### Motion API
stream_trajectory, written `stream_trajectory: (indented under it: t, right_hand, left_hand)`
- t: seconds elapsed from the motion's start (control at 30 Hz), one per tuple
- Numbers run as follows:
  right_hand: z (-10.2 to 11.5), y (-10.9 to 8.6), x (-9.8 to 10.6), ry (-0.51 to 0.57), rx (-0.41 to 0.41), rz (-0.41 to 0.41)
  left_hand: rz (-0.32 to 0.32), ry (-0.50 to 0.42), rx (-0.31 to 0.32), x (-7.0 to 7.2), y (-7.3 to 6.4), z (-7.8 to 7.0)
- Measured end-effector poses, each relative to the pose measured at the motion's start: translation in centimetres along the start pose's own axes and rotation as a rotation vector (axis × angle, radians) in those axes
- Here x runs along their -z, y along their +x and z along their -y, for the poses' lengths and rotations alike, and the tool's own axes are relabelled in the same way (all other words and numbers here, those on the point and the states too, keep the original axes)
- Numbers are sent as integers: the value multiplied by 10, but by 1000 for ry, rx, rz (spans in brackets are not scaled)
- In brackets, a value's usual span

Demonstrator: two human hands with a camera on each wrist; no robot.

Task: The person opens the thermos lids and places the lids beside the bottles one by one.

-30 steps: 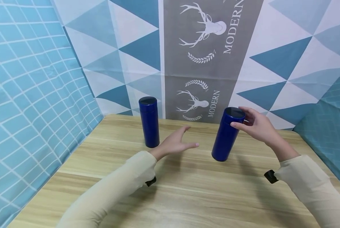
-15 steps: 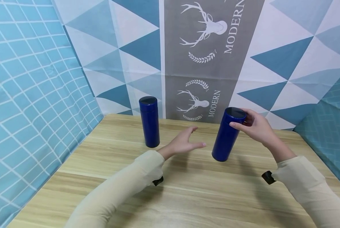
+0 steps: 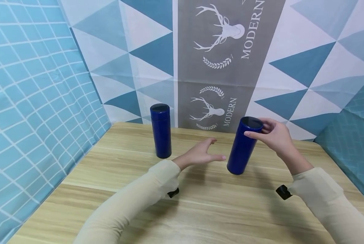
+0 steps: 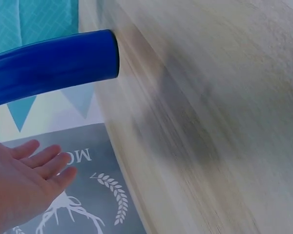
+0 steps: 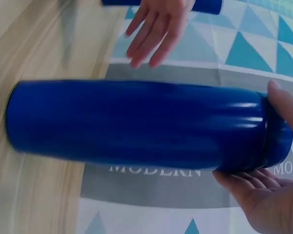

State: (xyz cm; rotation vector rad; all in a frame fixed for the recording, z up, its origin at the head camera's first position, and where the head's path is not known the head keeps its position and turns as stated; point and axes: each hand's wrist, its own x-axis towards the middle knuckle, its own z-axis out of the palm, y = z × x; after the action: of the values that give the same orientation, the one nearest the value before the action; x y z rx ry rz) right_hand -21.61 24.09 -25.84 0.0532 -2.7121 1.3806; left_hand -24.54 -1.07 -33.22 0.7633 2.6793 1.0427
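left bottle (image 3: 162, 139) plus right bottle (image 3: 242, 149): two
dark bottle tops (image 3: 159, 108): two, one per bottle
left hand (image 3: 199, 153) plus right hand (image 3: 276, 137): two
pale sleeves (image 3: 325, 200): two, one per hand
black wrist pieces (image 3: 283, 192): two, one per sleeve
wooden table (image 3: 218, 217): one
grey panel (image 3: 197, 73) at the far side: one
white deer heads (image 3: 232, 31) on the panel: two
word "modern" (image 3: 252, 32) on the panel: two times in the head view
leaf sprigs (image 3: 216, 64) on the panel: three whole in the head view

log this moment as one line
right grip: holds blue bottle near its top | left grip: holding nothing | second blue bottle: upright on wooden table
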Motion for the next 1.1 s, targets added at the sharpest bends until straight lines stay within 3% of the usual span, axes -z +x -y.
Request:
stream_trajectory:
  t: [0.43,0.9,1.1]
  right_hand:
    - [14,-12,-16,65,-3,53]
    - [38,-27,-41,168,86,70]
    - [43,-27,-51,275,167,96]
  left_hand:
    - [-85,-134,-89,4,2,-4]
    - [-97,-266,-191,0,-8,-3]
    - [-118,-360,-188,1,-16,-3]
